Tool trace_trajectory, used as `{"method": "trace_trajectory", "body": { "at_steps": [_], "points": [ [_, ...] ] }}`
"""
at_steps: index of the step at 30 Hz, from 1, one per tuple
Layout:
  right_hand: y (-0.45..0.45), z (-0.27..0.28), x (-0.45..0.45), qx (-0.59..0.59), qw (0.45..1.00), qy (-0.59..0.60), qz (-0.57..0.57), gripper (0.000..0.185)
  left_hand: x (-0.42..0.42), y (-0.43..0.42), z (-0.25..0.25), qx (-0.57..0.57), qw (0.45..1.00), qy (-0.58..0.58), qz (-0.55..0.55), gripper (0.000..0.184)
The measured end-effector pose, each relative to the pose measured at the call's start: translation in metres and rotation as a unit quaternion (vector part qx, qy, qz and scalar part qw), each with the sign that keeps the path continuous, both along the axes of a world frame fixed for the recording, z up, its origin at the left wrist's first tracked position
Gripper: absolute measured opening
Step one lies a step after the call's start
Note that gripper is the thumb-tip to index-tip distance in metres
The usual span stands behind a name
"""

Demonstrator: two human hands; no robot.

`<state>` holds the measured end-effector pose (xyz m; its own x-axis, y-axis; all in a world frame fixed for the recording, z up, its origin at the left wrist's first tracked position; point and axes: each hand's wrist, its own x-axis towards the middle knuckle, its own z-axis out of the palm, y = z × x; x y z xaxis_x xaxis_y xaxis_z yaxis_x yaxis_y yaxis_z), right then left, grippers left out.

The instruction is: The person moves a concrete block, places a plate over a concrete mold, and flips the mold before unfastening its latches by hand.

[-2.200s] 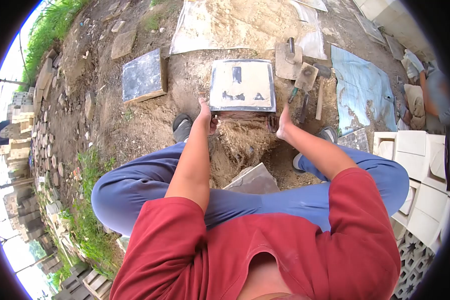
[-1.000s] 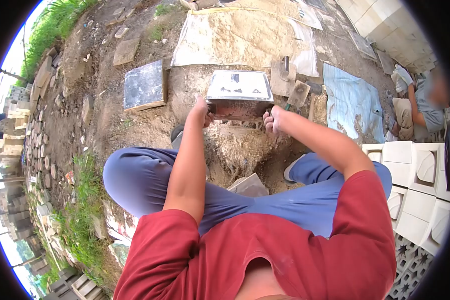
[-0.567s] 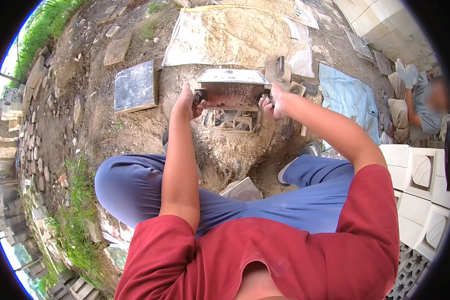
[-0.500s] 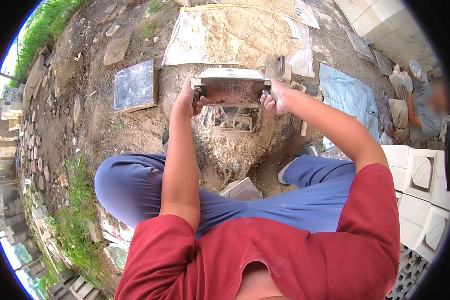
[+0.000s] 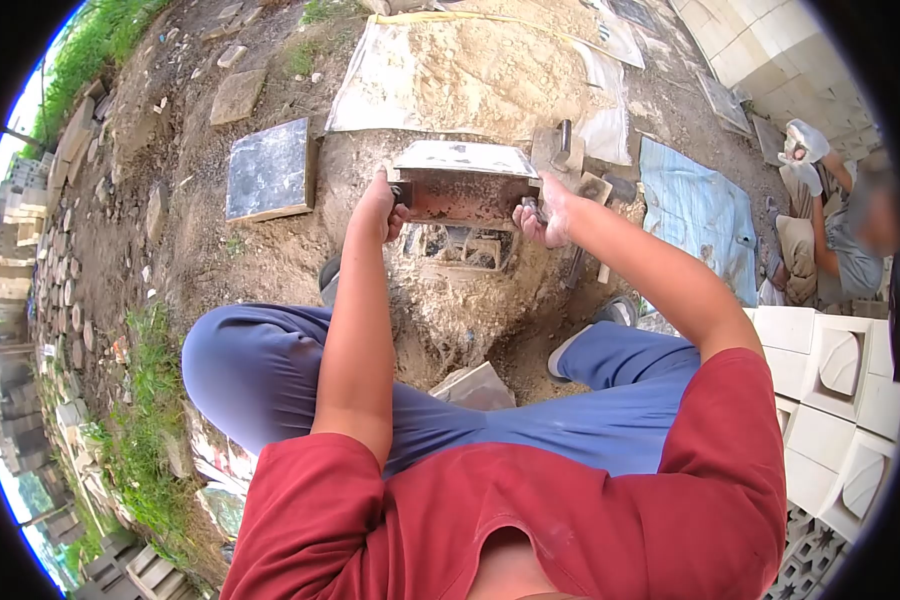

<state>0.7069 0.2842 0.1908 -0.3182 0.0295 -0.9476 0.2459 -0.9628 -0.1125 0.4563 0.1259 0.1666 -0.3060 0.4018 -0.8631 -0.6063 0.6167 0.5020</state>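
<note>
Beyond my left fingers and right fingers lay the sandy white sheet. Between them, the metal box appeared lifted off the dusty frame below, not yet set down. Both hands' fingers were curled around its side handles.

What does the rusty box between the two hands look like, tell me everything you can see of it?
The rusty box looks like metal, with a worn, reddish-brown side facing the wearer and a pale, dark-marked top. The left hand and the right hand grip it at dark fittings on its two ends. It seems tilted, top leaning away, and held just above a patterned piece on the ground. Its far side and underside are hidden.
</note>
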Motion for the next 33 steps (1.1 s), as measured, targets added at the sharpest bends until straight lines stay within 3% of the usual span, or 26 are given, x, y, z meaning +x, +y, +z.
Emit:
{"method": "trace_trajectory", "body": {
  "at_steps": [3,6,10,12,13,15,16,18,21,22,24,26,29,31,33],
  "points": [
    [-0.013,0.017,-0.003,-0.002,0.996,-0.062,-0.062,0.071,0.002,-0.004,-0.002,-0.008,1.000,0.009,0.021,0.068],
    [-0.005,-0.002,0.001,-0.006,0.999,-0.048,-0.021,0.075,-0.009,-0.008,-0.009,-0.023,0.997,0.005,-0.070,0.082],
    [-0.004,-0.017,0.006,-0.043,0.997,-0.011,-0.055,0.068,-0.035,-0.006,-0.024,-0.062,0.985,0.041,-0.155,0.090],
    [-0.001,-0.018,0.004,-0.038,0.997,-0.018,-0.058,0.068,-0.061,-0.001,-0.048,-0.075,0.977,-0.016,-0.200,0.104],
    [0.001,-0.018,0.005,-0.053,0.996,-0.010,-0.064,0.069,-0.064,0.002,-0.055,-0.077,0.977,-0.016,-0.199,0.104],
    [0.004,-0.016,0.003,-0.072,0.995,-0.003,-0.069,0.070,-0.057,0.006,-0.055,-0.106,0.988,0.068,-0.093,0.113],
    [0.007,-0.014,0.002,-0.081,0.994,-0.008,-0.067,0.070,-0.056,0.008,-0.053,-0.110,0.987,0.068,-0.093,0.113],
    [0.009,-0.014,0.003,-0.090,0.994,0.005,-0.058,0.070,-0.052,0.016,-0.046,-0.115,0.990,0.029,-0.082,0.130],
    [0.003,-0.001,0.001,-0.069,0.995,-0.021,-0.063,0.066,-0.033,0.023,-0.018,-0.018,0.997,0.017,-0.078,0.128],
    [0.006,-0.007,0.005,-0.060,0.998,0.002,-0.031,0.072,-0.052,0.032,-0.053,0.054,0.985,-0.079,-0.143,0.121],
    [-0.004,-0.007,0.003,-0.030,0.998,-0.012,-0.048,0.076,-0.034,0.030,-0.030,0.068,0.988,-0.045,-0.129,0.116],
    [-0.011,-0.004,0.002,0.019,0.997,-0.048,-0.052,0.084,-0.036,0.036,-0.061,0.133,0.989,-0.005,-0.065,0.101],
    [-0.005,-0.017,0.012,-0.055,0.998,0.003,-0.021,0.087,-0.021,0.028,-0.034,0.097,0.994,-0.001,-0.048,0.096],
    [-0.001,-0.029,0.013,-0.080,0.996,-0.018,-0.019,0.095,-0.023,0.029,-0.048,0.078,0.995,0.015,-0.053,0.102],
    [0.001,-0.016,0.010,-0.022,0.999,-0.014,0.030,0.100,-0.022,0.033,-0.040,0.069,0.997,0.014,-0.025,0.098]
  ]
}}
